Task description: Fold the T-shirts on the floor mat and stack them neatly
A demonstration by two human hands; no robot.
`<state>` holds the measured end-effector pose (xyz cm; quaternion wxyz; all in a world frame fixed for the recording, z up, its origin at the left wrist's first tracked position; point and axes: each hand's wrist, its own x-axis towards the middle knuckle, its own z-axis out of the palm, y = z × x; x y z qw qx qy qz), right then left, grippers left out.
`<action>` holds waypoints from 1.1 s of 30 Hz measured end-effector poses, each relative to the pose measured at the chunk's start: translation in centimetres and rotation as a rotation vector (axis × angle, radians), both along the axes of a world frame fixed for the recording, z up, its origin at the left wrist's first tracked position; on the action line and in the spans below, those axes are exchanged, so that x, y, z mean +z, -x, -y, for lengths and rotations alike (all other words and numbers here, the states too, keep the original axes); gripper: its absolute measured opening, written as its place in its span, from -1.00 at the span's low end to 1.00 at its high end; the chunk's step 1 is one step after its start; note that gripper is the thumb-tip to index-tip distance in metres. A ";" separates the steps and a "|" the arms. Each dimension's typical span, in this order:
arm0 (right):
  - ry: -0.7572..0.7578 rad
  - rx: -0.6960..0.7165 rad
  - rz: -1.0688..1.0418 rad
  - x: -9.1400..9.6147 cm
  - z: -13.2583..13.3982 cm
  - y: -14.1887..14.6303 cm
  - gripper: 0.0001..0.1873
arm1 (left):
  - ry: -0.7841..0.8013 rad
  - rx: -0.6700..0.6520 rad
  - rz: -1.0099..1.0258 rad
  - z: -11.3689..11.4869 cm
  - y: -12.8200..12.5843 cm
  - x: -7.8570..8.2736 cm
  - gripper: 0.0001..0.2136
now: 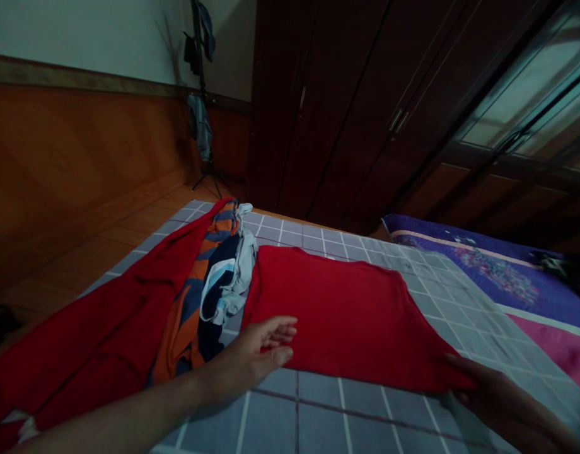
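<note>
A red garment (337, 315) lies spread on the grey checked bedsheet (318, 410), roughly rectangular and mostly smooth. Its lower right corner is pinched in my right hand (488, 384), with the thumb on top and the fingers partly hidden beneath. My left hand (264, 350) hovers over the garment's lower left edge, fingers slightly curled and apart from the thumb, nothing in it. Just left of the garment is a row of clothes: a pale grey and navy piece (240, 265), an orange and blue striped piece (186, 315) and a larger red piece (115, 315).
Beyond the bed stand dark wooden wardrobes (337, 113). A coat stand (200, 69) with clothes on it is in the far corner. A purple floral cloth (488, 265) lies to the right, with a dark item on it. Wooden floor (115, 243) borders the bed's left side.
</note>
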<state>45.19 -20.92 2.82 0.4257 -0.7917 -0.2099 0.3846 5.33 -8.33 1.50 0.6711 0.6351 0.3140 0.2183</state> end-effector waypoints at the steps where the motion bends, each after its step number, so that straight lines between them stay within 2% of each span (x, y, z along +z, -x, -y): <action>1: 0.007 -0.009 -0.061 0.5 -0.9 0.3 -0.82 | 0.085 0.067 0.046 -0.3 0.0 -0.3 -0.53; 3: -0.018 -0.013 -0.139 2.1 -3.3 1.7 -0.81 | 0.239 0.214 0.104 -0.9 0.1 -0.6 -0.55; 6: -0.128 0.061 -0.032 4.7 -7.7 5.9 -0.69 | 0.429 0.377 0.196 -1.6 0.2 -0.4 -0.66; 9: -0.207 0.297 0.111 5.8 -11.5 12.7 -0.51 | 0.546 0.445 0.281 -1.9 0.2 0.1 -0.74; 11: -0.211 0.451 0.236 5.1 -12.8 17.9 -0.45 | 0.587 0.485 0.318 -2.0 0.2 0.3 -0.75; 13: -0.289 0.599 0.387 3.5 -13.0 22.7 -0.53 | 0.591 0.524 0.333 -2.0 0.2 0.2 -0.74; 15: -0.279 0.805 0.477 1.7 -12.5 26.3 -0.61 | 0.564 0.558 0.305 -1.9 0.3 0.0 -0.71; 16: -0.282 0.855 0.519 0.9 -12.2 27.6 -0.62 | 0.540 0.569 0.277 -1.9 0.3 0.0 -0.68; 18: -0.277 0.888 0.581 0.0 -11.5 28.9 -0.63 | 0.486 0.579 0.221 -1.7 0.5 -0.1 -0.58; 21: -0.322 0.860 0.584 0.0 -10.9 28.9 -0.60 | 0.417 0.558 0.171 -1.7 0.6 0.1 -0.47; 26: -0.398 0.857 0.541 0.5 -10.3 28.1 -0.53 | 0.389 0.540 0.148 -2.1 0.7 1.0 -0.49; 29: -0.421 0.860 0.521 -0.5 -9.6 28.1 -0.49 | 0.364 0.516 0.144 -2.4 0.5 1.0 -0.51; 33: -0.489 0.820 0.516 -2.4 -8.9 28.1 -0.54 | 0.277 0.466 0.130 -3.0 -0.1 0.8 -0.57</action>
